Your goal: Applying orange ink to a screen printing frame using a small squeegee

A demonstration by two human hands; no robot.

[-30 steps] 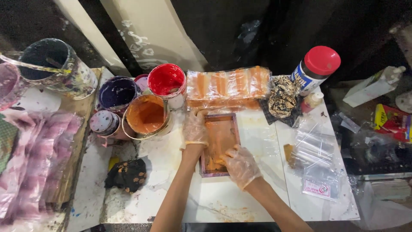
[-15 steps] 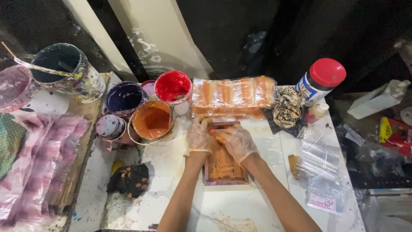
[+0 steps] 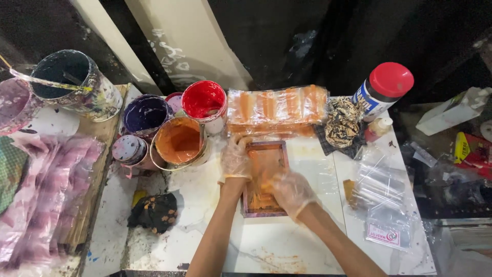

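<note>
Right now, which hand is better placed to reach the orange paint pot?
Left. The left hand rests on the frame's left edge, right beside the orange paint pot; the right hand lies farther away, across the frame.

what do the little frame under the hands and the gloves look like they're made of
Frame: probably wood, with straight flat rails stained purplish-brown and an orange-smeared inside. Gloves on left hand and right hand: thin clear plastic, wrinkled and glossy, with skin showing through.

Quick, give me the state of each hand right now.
Left hand: gloved, gripping the left edge of the small wooden frame.
Right hand: gloved, pressed down inside the frame on the orange ink; whether it holds anything cannot be told.
</note>
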